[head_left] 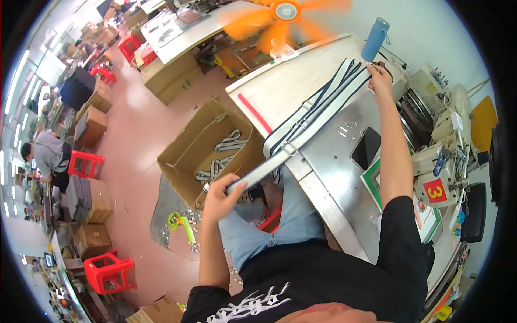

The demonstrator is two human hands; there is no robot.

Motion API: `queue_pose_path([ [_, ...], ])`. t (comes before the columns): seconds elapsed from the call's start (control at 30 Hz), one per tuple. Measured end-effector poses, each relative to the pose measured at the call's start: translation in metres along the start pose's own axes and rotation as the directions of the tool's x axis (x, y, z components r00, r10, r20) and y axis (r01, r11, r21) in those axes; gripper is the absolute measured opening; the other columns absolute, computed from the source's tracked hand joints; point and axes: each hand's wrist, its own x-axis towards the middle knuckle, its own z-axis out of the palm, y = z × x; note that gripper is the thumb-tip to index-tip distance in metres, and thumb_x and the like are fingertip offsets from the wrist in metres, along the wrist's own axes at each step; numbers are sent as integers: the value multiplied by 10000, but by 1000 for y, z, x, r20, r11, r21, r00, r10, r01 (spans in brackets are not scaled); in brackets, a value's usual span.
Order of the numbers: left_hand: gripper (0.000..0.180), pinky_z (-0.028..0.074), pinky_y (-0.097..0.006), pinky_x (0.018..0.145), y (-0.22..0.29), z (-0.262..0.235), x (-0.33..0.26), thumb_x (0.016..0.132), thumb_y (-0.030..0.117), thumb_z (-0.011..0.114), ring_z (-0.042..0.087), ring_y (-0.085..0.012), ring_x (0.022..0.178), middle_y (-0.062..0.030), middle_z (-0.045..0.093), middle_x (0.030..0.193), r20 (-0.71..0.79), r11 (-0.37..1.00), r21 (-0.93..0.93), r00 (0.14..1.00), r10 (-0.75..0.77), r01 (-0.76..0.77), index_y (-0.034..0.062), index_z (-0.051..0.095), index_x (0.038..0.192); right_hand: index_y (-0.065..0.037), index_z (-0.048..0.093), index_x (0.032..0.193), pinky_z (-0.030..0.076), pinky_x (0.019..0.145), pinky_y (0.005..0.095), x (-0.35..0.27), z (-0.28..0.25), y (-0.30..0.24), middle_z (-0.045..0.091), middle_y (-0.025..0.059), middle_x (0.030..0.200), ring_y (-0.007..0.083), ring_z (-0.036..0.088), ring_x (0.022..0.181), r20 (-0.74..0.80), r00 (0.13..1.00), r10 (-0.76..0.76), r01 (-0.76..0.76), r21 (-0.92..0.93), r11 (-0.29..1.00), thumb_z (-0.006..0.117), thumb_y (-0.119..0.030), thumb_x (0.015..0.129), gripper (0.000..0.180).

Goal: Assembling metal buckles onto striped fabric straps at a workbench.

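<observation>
A white strap with dark edges (pixel 269 167) is stretched between my hands, slanting across the table's corner. My left hand (pixel 221 198) is closed on its near end, above my lap and beside the cardboard box. Towards the back of the table, my right hand (pixel 380 81) pinches the far end. A metal buckle (pixel 291 149) sits on the strap nearer my left hand. Several similar straps (pixel 328 89) lie bunched alongside on the table, with buckles on them. Loose metal rings (pixel 344 131) rest on the steel plate to the right of the straps.
A cardboard box (pixel 177 142) holding straps stands left of the table. A black phone (pixel 366 148) lies before the sewing machine (pixel 433 167). At the back are a blue bottle (pixel 375 40) and a spinning orange fan (pixel 285 11). Another person (pixel 51 153) works far left, near red stools (pixel 110 272).
</observation>
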Motion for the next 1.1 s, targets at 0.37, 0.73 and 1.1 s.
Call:
queue_pose_path([
  [0.37, 382, 496, -334, 1025, -15, 68, 28, 1010, 125, 690, 668, -181, 1095, -99, 717, 1128, 2, 991, -134, 1000, 24, -23, -9, 602, 1356, 69, 627, 1256, 469, 474, 289, 131, 11, 7, 657, 78, 737, 174, 621, 540, -233, 963, -136, 12, -465, 885, 808, -258, 908, 511],
  [0.73, 220, 588, -375, 828, -292, 17, -89, 922, 101, 647, 703, -281, 978, -157, 700, 1070, -428, 912, 145, 856, -291, 383, 51, 777, 1093, -81, 715, 1208, 476, 782, 252, -103, 27, -17, 685, -12, 1109, 79, 619, 911, 449, 891, 68, 86, -316, 945, 675, -287, 1048, 264],
  [1.1, 502, 646, -411, 646, -336, -23, -14, 903, 210, 638, 771, -301, 690, -245, 747, 1181, -293, 684, 41, 663, -689, 728, 93, 690, 1388, -14, 675, 1095, 466, 713, 248, -306, -5, -94, 647, 27, 887, 93, 587, 773, 685, 711, 160, 134, -355, 925, 636, -134, 1052, 134],
])
